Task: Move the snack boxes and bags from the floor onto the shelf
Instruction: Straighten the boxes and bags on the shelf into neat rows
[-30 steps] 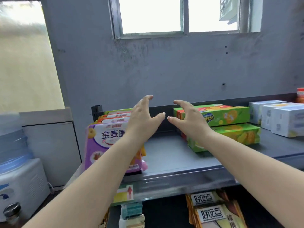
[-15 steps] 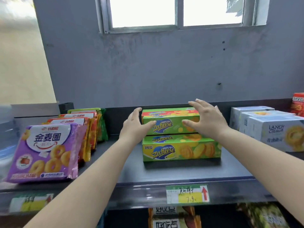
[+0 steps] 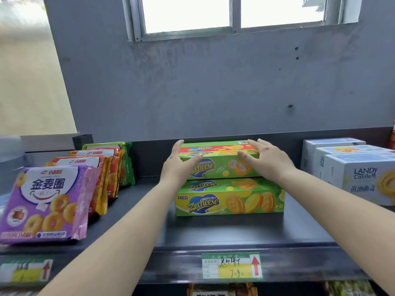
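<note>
Two green Zecheese cracker boxes are stacked on the dark shelf [image 3: 213, 233] against its back wall. My left hand [image 3: 177, 167] clasps the left end of the upper Zecheese box [image 3: 220, 165], thumb across its front face. My right hand [image 3: 267, 159] lies over the right part of the same box, fingers on top and thumb on the front. The lower Zecheese box [image 3: 228, 201] sits flat beneath it, untouched. No floor or floor items are in view.
A purple ring-biscuit bag [image 3: 44, 201] leans at the shelf's left front, with orange and green bags [image 3: 85, 161] behind it. White Landy Castle boxes [image 3: 361, 178] stand at the right. A price tag [image 3: 232, 265] hangs on the shelf edge, with more packets below.
The view has swung right and closer, centring the green boxes. Both hands have moved forward from hovering apart in the air to closing on the upper box.
</note>
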{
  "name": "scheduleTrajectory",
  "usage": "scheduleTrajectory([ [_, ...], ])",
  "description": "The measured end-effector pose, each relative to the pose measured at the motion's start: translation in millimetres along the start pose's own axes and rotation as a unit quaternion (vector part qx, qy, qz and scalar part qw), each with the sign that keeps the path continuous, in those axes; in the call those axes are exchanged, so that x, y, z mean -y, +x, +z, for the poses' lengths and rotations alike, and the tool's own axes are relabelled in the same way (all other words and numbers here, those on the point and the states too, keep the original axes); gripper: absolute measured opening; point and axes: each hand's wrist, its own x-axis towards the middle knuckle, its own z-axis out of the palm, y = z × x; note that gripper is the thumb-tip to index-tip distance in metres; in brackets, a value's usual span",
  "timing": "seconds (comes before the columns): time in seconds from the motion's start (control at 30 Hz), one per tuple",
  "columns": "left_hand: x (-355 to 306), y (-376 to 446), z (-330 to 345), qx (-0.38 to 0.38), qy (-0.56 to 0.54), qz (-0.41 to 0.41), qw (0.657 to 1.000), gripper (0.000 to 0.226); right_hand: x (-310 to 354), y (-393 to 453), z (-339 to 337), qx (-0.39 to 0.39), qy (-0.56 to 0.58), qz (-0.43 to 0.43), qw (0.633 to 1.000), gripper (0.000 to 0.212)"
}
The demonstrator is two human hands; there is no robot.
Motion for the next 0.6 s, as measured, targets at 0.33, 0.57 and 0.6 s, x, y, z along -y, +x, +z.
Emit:
scheduleTrajectory([
  [0.33, -1.5, 7.5, -7.0, -0.030, 0.177, 0.037, 0.983, 0.069, 5.7, 8.7, -6.0, -0.012, -0.083, -0.046, 0.995, 0.072],
  [0.57, -17.9, 35.1, 3.3, -0.004, 0.261, 0.006, 0.965, 0.064, 9.6, 34.9, -7.7, 0.060, -0.087, -0.016, 0.994, 0.073],
  [0.6, -18.3, 39.9, 2.8, 0.002, 0.258, -0.004, 0.966, 0.064, 9.1, 38.4, -7.7, 0.079, -0.080, -0.011, 0.994, 0.074],
])
